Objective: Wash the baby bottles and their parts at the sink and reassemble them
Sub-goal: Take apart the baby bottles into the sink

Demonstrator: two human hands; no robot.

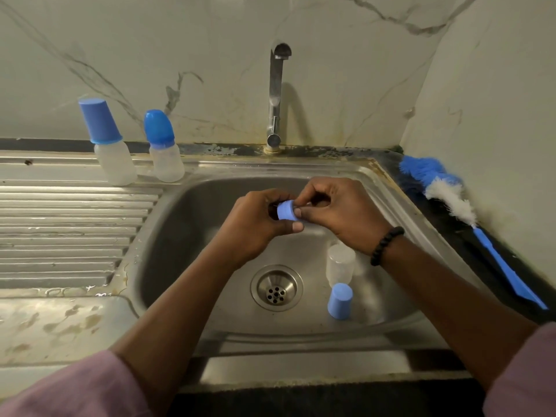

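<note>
Over the steel sink (pixel 186 236) my left hand (pixel 255 227) grips a small blue screw ring (pixel 285 209). My right hand (pixel 337 209) pinches the ring's edge with thumb and fingertips; what lies inside the ring is hidden by the fingers. A clear bottle body (pixel 340 264) stands in the basin right of the drain (pixel 276 287), and a blue cap (pixel 340 300) stands just in front of it. Two assembled bottles stand on the drainboard's far edge: one with a tall blue cap (pixel 109 142), one with a rounded blue cap (pixel 164 145).
The tap (pixel 275 94) rises behind the basin with no water running. A blue and white bottle brush (pixel 469 224) lies on the dark counter to the right. The ribbed drainboard (pixel 69 230) spreads to the left. Marble wall closes the back and right.
</note>
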